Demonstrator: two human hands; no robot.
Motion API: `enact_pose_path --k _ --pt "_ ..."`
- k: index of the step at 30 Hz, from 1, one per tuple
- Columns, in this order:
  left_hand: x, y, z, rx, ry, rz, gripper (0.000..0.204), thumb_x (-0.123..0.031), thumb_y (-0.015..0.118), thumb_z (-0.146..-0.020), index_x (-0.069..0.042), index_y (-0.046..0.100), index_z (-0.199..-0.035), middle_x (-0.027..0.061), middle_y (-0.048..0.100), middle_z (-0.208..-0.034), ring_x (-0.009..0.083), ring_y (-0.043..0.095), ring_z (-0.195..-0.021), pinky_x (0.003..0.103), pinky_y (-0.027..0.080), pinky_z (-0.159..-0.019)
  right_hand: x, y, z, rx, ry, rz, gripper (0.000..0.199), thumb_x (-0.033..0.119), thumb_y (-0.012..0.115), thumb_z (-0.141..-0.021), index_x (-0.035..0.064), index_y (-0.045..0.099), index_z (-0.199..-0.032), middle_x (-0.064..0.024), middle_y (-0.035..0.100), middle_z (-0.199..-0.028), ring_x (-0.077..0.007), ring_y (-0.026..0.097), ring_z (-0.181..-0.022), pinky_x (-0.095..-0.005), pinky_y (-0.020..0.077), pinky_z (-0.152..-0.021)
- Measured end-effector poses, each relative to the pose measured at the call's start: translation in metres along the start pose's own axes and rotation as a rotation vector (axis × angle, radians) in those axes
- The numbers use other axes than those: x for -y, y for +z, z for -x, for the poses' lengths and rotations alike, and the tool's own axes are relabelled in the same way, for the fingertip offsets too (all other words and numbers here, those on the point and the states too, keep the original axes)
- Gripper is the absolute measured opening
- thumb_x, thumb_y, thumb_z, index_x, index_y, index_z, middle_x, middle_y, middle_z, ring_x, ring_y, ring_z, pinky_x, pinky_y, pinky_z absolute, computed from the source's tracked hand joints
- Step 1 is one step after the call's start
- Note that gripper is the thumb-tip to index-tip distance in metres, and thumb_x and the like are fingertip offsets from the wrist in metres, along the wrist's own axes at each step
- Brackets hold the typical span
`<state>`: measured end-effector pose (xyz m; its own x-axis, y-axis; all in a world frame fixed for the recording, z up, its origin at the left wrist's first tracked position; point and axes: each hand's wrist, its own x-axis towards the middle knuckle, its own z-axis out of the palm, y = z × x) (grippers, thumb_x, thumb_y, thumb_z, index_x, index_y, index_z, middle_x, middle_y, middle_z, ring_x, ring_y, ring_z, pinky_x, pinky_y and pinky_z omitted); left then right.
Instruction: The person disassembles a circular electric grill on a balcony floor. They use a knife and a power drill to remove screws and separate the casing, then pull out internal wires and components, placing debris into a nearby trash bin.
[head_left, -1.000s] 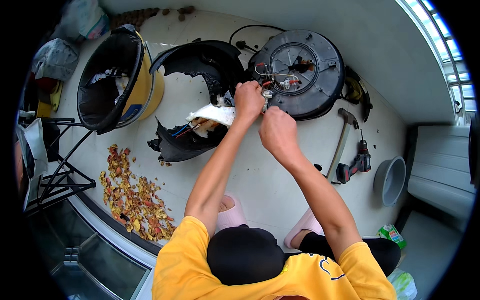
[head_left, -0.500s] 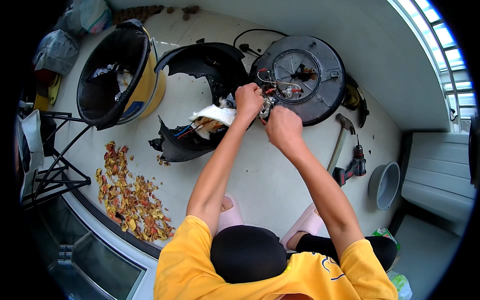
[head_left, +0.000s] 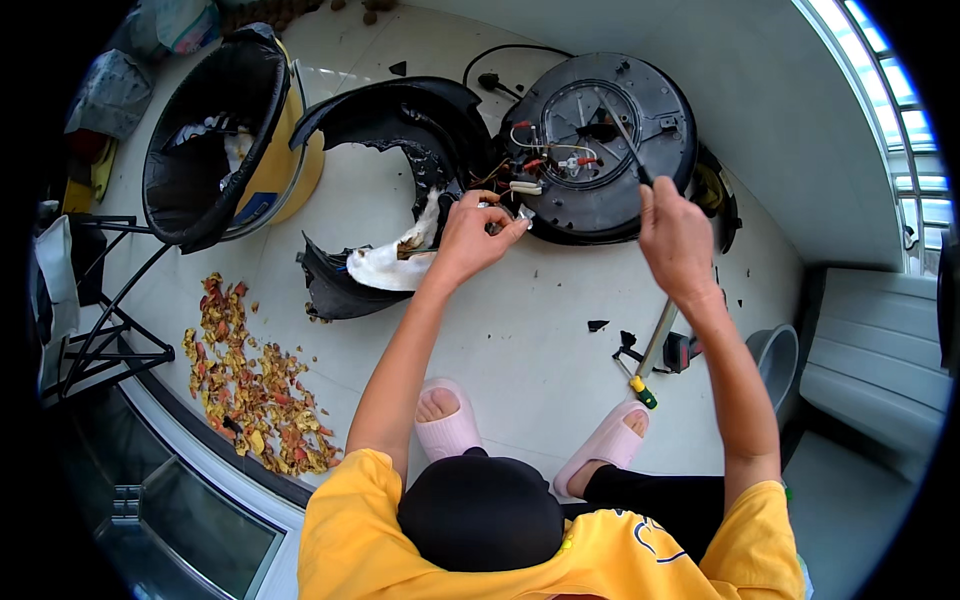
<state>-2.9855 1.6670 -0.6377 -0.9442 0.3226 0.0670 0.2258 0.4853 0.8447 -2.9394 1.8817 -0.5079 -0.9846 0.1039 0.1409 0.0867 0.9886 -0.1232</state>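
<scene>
My left hand (head_left: pixel 474 238) is closed, thumb and fingers pinching a small silvery, foil-like scrap (head_left: pixel 525 214) at the near edge of a round black appliance base (head_left: pixel 585 215). Wires with red sleeves (head_left: pixel 532 164) and a pale connector (head_left: pixel 525 187) lie just beyond those fingers. My right hand (head_left: pixel 678 235) is wrapped round the dark handle of a screwdriver (head_left: pixel 624 134), whose long metal shaft slants over the base; whether its tip touches is unclear. Left of the base sits a broken, curved black plastic shell (head_left: pixel 425 110) with white padding (head_left: pixel 385 268) on its near part.
A yellow bucket (head_left: pixel 275 175) lined with a black bag stands left. Dried peel pieces (head_left: pixel 265 400) cover the floor nearby. At right lie a hammer (head_left: pixel 655 340), partly hidden, a yellow-green-handled screwdriver (head_left: pixel 642 391), part of a power drill (head_left: pixel 680 352), plastic shards (head_left: pixel 627 345) and a grey basin (head_left: pixel 775 360).
My right hand has moved right, away from my left hand, and now holds a screwdriver. My left hand has shifted slightly nearer. The white padding has slumped across the shell's near part.
</scene>
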Motion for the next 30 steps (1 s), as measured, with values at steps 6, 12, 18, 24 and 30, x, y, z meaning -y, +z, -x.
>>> enact_pose_path --k 6,12,18,24,30 --pt "-0.017 -0.013 -0.013 -0.394 -0.033 -0.196 0.018 -0.019 0.068 -0.071 -0.002 0.063 -0.067 0.0093 0.059 -0.093 0.0273 0.052 -0.087 0.035 0.043 -0.075 -0.037 -0.017 -0.037 -0.248 0.096 -0.175 0.036 0.032 0.052 -0.088 0.0013 0.046 -0.072 -0.0191 0.053 -0.059 -0.0368 0.053 -0.059 -0.0421 0.0424 -0.055" --pt "-0.034 -0.01 -0.041 -0.225 0.238 -0.306 0.018 -0.007 0.063 -0.069 -0.005 0.062 -0.087 0.0093 0.06 -0.09 0.0271 0.053 -0.085 0.036 0.045 -0.075 -0.05 -0.004 -0.054 -0.119 0.419 -0.209 0.064 0.058 0.065 -0.068 -0.0048 0.052 -0.071 -0.0153 0.058 -0.067 -0.027 0.058 -0.066 -0.0377 0.0453 -0.065" --pt "-0.02 0.039 -0.034 -0.124 0.12 -0.385 0.021 -0.011 0.062 -0.072 -0.004 0.058 -0.092 0.009 0.057 -0.09 0.0279 0.054 -0.088 0.039 0.046 -0.073 -0.061 0.035 -0.059 -0.143 0.493 -0.516 0.071 0.056 0.066 -0.064 -0.0127 0.056 -0.078 -0.0247 0.059 -0.08 -0.0321 0.058 -0.082 -0.0365 0.0431 -0.076" --pt "-0.004 0.057 -0.023 -0.334 0.168 -0.274 0.015 -0.006 0.059 -0.075 -0.004 0.058 -0.09 0.0097 0.056 -0.09 0.028 0.055 -0.085 0.037 0.047 -0.071 -0.046 0.048 -0.061 -0.37 0.554 -0.568 0.066 0.048 0.069 -0.065 -0.0114 0.057 -0.089 -0.0238 0.06 -0.09 -0.0299 0.058 -0.087 -0.0343 0.0427 -0.081" --pt "-0.003 0.064 -0.024 -0.514 0.294 -0.248 0.012 -0.004 0.06 -0.073 -0.004 0.06 -0.085 0.0084 0.056 -0.084 0.0269 0.057 -0.078 0.034 0.048 -0.066 -0.05 0.055 -0.06 -0.397 0.626 -0.702 0.059 0.04 0.071 -0.066 -0.0097 0.056 -0.095 -0.0209 0.06 -0.097 -0.0283 0.057 -0.091 -0.0334 0.0415 -0.084"
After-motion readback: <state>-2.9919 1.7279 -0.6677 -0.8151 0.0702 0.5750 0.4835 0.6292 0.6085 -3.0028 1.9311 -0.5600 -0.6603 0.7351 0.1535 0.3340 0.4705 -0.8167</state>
